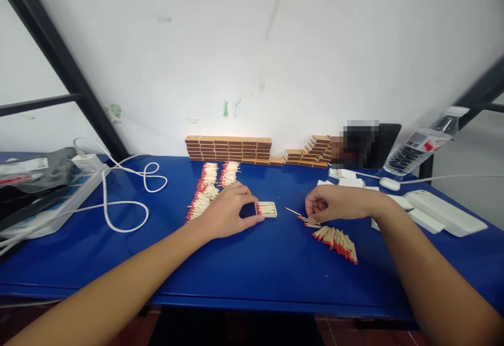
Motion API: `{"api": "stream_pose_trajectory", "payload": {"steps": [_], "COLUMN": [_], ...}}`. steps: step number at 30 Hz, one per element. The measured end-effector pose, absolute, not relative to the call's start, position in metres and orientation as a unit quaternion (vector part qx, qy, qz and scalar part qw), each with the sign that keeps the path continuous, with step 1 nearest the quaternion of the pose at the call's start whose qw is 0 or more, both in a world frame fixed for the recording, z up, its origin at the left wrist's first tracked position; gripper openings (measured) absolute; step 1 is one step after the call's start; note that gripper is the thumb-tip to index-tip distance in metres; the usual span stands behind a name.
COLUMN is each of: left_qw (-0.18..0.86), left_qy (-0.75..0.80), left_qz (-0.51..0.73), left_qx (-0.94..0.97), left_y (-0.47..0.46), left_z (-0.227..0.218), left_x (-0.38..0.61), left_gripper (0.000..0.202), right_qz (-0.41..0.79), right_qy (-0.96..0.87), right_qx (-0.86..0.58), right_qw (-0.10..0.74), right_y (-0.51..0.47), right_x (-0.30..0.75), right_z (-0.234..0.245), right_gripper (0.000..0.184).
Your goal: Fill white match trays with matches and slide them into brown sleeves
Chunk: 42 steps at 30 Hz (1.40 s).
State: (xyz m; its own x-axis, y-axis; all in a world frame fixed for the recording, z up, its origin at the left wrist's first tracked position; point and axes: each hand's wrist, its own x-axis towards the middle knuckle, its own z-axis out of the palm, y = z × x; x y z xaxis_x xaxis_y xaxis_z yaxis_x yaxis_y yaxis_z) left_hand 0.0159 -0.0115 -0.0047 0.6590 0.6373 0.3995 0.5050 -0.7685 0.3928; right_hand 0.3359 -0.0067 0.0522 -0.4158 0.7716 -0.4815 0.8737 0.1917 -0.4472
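My left hand point(230, 209) rests on the blue table point(252, 272), thumb and fingers curled round the left end of a small open matchbox tray point(266, 209) filled with red-tipped matches. My right hand point(334, 203) is to the right of the tray, fingers pinched on a few matches point(309, 222) at the table surface. A single loose match point(292, 211) lies between the tray and that hand. A fan-shaped pile of matches point(337, 241) lies just in front of my right hand. More match heaps point(208, 188) lie behind my left hand.
Stacked brown matchboxes point(228, 149) line the wall, with a stepped stack point(313, 153) to their right. A power strip point(59, 199) and looping white cable point(126, 209) lie at left. White boxes point(441, 212), a mouse point(389, 183) and a plastic bottle point(421, 146) sit at right.
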Motion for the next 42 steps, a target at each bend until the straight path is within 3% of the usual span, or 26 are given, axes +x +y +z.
{"api": "stream_pose_trajectory", "payload": {"steps": [11, 24, 37, 42], "left_qw": [0.122, 0.124, 0.122, 0.125], "left_qy": [0.317, 0.316, 0.323, 0.314], "left_qz": [0.265, 0.263, 0.247, 0.258], "left_qx": [0.902, 0.903, 0.906, 0.905], "left_y": [-0.012, -0.012, -0.010, -0.011], "left_z": [-0.005, -0.003, -0.002, -0.003], "left_x": [0.016, 0.017, 0.018, 0.018], "left_gripper": [0.028, 0.028, 0.030, 0.030], "right_qz": [-0.329, -0.320, -0.321, -0.315], "right_qy": [0.772, 0.779, 0.782, 0.796], "right_qx": [0.539, 0.537, 0.532, 0.516], "right_qw": [0.076, 0.041, 0.052, 0.019], "right_y": [-0.010, -0.006, -0.011, -0.015], "right_x": [0.332, 0.339, 0.337, 0.326], "right_z": [0.056, 0.053, 0.051, 0.059], "right_gripper": [0.020, 0.034, 0.025, 0.032]}}
